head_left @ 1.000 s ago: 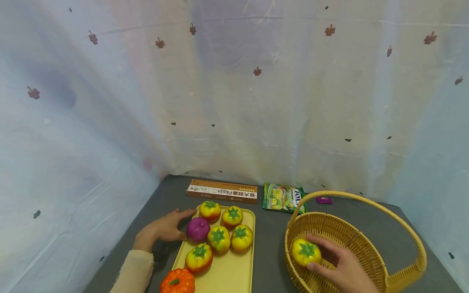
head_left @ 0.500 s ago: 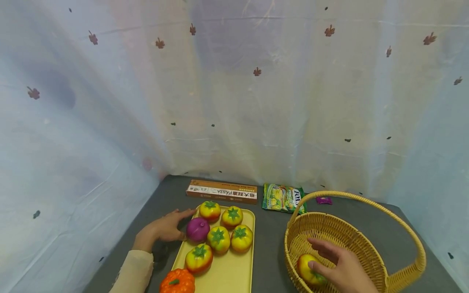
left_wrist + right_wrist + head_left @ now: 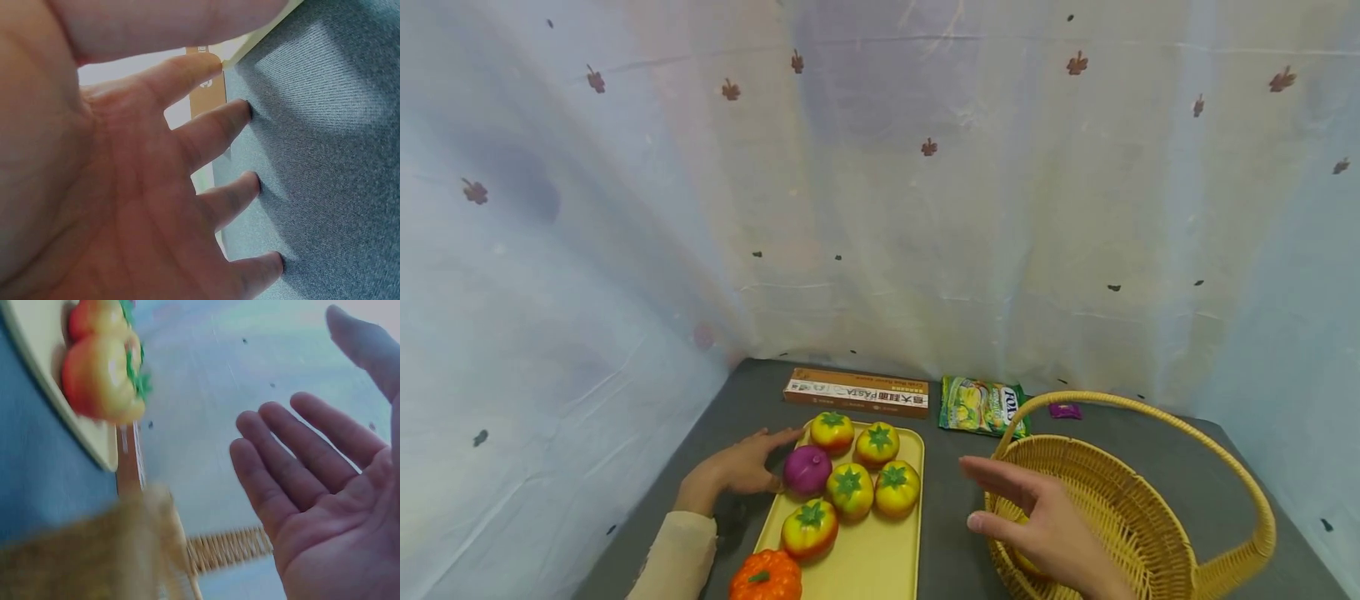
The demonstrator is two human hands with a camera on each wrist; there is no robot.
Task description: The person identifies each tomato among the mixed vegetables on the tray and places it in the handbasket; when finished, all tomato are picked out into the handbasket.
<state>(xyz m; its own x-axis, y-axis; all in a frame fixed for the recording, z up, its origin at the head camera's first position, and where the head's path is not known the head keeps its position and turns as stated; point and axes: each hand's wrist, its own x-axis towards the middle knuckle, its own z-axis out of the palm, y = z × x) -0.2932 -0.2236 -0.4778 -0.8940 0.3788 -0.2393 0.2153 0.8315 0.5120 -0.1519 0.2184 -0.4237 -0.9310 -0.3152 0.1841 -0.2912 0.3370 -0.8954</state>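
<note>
My left hand (image 3: 737, 467) rests at the left edge of the yellow tray (image 3: 880, 562). Its fingers are spread, and in the left wrist view the fingertips (image 3: 240, 111) touch the grey tabletop. Close beside it on the tray lies a purple toy onion (image 3: 807, 471). Several yellow-and-red toy tomatoes (image 3: 850, 492) share the tray, with an orange toy pumpkin (image 3: 766, 577) at its near end. My right hand (image 3: 1048, 525), fingers extended and holding nothing, is over the left rim of the wicker basket (image 3: 1138, 517). Mostly hidden beneath it, one tomato (image 3: 1028, 565) sits inside the basket.
Behind the tray lies a long pasta box (image 3: 856, 392). A green snack bag (image 3: 976, 406) is to its right, and a small purple packet (image 3: 1065, 411) sits behind the basket. The basket's handle (image 3: 1195, 442) arches high. A pale patterned curtain (image 3: 880, 208) encloses the table.
My right hand let go of the tomato, which dropped into the basket and rolled over. The hand then rose and moved left toward the tray. My left hand stayed put.
</note>
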